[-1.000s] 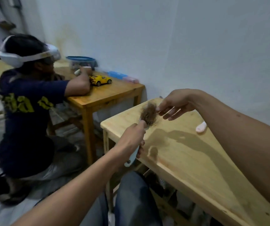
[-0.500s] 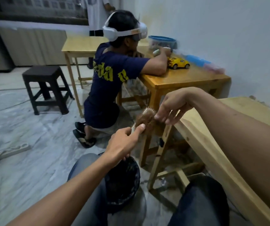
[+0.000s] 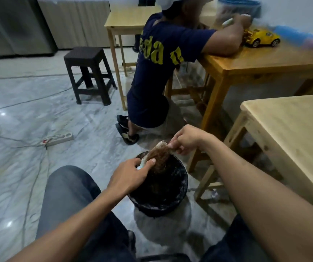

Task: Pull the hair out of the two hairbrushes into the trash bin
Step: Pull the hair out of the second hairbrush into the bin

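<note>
My left hand (image 3: 131,175) grips the handle of a pale hairbrush (image 3: 156,149), holding it over a black-lined trash bin (image 3: 161,206) on the floor between my knees. A thick mat of brown hair (image 3: 159,160) covers the bristles and hangs toward the bin's mouth. My right hand (image 3: 186,138) pinches the top edge of the hair at the brush's far end. Dark clumps lie inside the bin. A second brush is not in view.
A light wooden table (image 3: 291,129) stands at my right, its legs beside the bin. Ahead, a person in a dark blue shirt (image 3: 163,59) crouches at another table (image 3: 265,61) with a yellow toy car (image 3: 261,38). A black stool (image 3: 89,72), power strip (image 3: 58,139) and cables lie left.
My view has swung from the tabletop down to the floor. Both hands have carried the brush off the table and lowered it over the bin; the right hand now pinches the hair.
</note>
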`<action>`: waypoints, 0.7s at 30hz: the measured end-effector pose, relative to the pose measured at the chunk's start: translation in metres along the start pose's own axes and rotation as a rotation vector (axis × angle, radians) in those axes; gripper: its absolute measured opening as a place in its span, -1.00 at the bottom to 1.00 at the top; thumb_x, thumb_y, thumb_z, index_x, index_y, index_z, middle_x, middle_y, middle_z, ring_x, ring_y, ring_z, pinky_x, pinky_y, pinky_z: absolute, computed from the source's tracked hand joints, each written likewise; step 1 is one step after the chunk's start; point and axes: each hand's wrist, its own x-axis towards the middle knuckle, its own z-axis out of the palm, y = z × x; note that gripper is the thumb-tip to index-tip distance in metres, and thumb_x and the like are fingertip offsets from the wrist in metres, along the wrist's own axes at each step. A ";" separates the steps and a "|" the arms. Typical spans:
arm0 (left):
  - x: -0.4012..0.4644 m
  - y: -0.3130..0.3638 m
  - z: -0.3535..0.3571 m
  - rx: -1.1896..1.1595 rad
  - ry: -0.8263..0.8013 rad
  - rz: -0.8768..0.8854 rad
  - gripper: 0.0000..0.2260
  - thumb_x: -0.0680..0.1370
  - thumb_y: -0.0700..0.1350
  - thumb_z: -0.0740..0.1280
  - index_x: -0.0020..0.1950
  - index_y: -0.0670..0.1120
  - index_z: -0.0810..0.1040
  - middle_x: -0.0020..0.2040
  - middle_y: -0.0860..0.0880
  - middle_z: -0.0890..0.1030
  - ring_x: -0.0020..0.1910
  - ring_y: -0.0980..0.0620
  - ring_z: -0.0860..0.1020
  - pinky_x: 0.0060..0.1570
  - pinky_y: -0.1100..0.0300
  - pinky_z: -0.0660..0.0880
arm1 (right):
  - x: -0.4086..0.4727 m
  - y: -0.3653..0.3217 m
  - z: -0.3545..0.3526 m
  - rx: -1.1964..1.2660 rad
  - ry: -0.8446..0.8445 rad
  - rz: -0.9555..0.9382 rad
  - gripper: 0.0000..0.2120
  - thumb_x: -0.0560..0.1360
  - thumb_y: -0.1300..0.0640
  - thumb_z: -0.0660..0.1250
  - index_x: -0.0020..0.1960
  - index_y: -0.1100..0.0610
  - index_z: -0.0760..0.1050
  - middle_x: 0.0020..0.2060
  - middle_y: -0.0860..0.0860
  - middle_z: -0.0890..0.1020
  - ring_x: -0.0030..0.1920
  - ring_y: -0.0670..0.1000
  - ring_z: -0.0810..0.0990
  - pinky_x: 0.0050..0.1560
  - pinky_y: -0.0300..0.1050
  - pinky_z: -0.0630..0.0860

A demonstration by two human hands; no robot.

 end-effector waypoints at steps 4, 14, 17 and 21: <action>0.008 -0.025 -0.003 0.054 -0.030 0.048 -0.44 0.48 0.42 0.20 -0.40 -0.02 0.23 -0.49 0.05 0.29 -0.50 0.05 0.34 -0.39 0.10 0.25 | 0.012 0.017 0.016 0.080 0.004 0.039 -0.91 0.57 0.16 0.49 -0.08 0.17 0.72 -0.10 0.14 0.74 -0.12 0.05 0.69 -0.04 -0.04 0.69; 0.006 -0.055 -0.020 0.254 -0.046 0.071 -0.48 0.47 0.47 0.13 -0.30 0.05 0.47 -0.40 0.07 0.55 -0.37 0.09 0.54 -0.41 0.16 0.39 | 0.019 0.034 0.026 0.103 0.297 0.285 -0.88 0.56 0.24 0.39 -0.13 0.27 0.59 -0.27 0.15 0.62 -0.34 0.09 0.61 -0.34 -0.06 0.60; 0.007 -0.054 -0.025 0.288 -0.011 0.053 -0.50 0.47 0.46 0.14 -0.29 0.04 0.45 -0.40 0.08 0.54 -0.37 0.08 0.54 -0.40 0.16 0.42 | 0.023 0.028 0.027 0.037 0.458 0.323 -0.81 0.53 0.13 0.36 -0.03 0.26 0.64 -0.13 0.17 0.71 -0.28 0.13 0.73 -0.27 0.02 0.74; 0.011 -0.058 -0.038 0.319 0.053 0.036 -0.48 0.47 0.46 0.13 -0.26 0.02 0.47 -0.41 0.06 0.54 -0.40 0.04 0.53 -0.40 0.15 0.46 | 0.025 0.017 0.027 -0.056 0.563 0.269 -0.79 0.54 0.10 0.30 -0.12 0.22 0.60 -0.18 0.14 0.70 -0.24 0.16 0.72 -0.14 0.09 0.73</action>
